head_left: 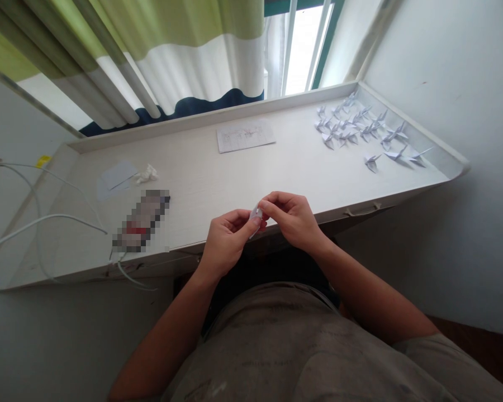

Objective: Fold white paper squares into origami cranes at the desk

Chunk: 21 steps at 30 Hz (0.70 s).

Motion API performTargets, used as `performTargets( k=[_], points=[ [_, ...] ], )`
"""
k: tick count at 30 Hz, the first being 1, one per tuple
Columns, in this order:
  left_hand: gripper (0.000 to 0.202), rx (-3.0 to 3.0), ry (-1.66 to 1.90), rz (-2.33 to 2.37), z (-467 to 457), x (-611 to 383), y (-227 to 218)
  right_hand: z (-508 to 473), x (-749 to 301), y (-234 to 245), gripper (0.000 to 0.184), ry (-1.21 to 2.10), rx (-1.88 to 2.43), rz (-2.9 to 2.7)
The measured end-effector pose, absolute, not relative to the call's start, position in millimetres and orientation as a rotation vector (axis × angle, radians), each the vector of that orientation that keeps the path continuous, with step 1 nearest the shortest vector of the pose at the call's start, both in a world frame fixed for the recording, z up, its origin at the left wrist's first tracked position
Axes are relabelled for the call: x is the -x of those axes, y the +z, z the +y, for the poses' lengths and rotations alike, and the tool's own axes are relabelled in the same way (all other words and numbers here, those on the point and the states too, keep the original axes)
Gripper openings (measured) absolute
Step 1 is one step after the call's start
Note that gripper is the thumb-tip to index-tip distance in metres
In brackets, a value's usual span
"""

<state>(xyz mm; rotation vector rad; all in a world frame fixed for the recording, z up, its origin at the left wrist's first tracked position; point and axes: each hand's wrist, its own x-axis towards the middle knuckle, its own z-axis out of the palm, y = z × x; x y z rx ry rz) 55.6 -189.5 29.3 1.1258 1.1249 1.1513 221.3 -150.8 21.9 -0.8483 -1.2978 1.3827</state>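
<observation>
A small piece of folded white paper [255, 214] is pinched between my two hands, just above the desk's front edge. My left hand [229, 237] is closed on its lower part, thumb laid over it. With thumb and forefinger my right hand [291, 216] grips the upper end. The fingers hide much of the paper, so its exact shape cannot be made out. Toward the back right of the desk stand several folded white paper cranes [347, 125]. One crane [373, 163] sits a little apart, nearest to my right hand.
The white desk [201, 178] has a raised rim at its back and right. A printed sheet [245, 137] lies near the back. At left are loose white paper [118, 176], a crumpled tissue [147, 173], a blurred-out phone [142, 221] and white cables [46, 221]. Curtains [184, 50] hang behind.
</observation>
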Motion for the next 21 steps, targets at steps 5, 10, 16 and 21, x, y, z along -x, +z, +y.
performTargets(
  k=[5, 10, 16, 21],
  points=[
    [0.032, -1.12, 1.205, 1.145, -189, -57, 30, -156, -223, 21, 0.035, 1.325, 0.815, -1.426],
    [0.034, -1.114, 1.206, 1.141, -189, -57, 29, -161, -226, 21, 0.024, 1.11, 0.834, -1.54],
    [0.035, -1.091, 1.158, 1.096, -188, -53, 26, -156, -229, 21, 0.028, 1.359, 0.793, -1.453],
    [0.038, -0.976, 1.119, 1.035, -187, -50, 21, -152, -233, 18, 0.029, 1.427, 0.699, -1.395]
  ],
)
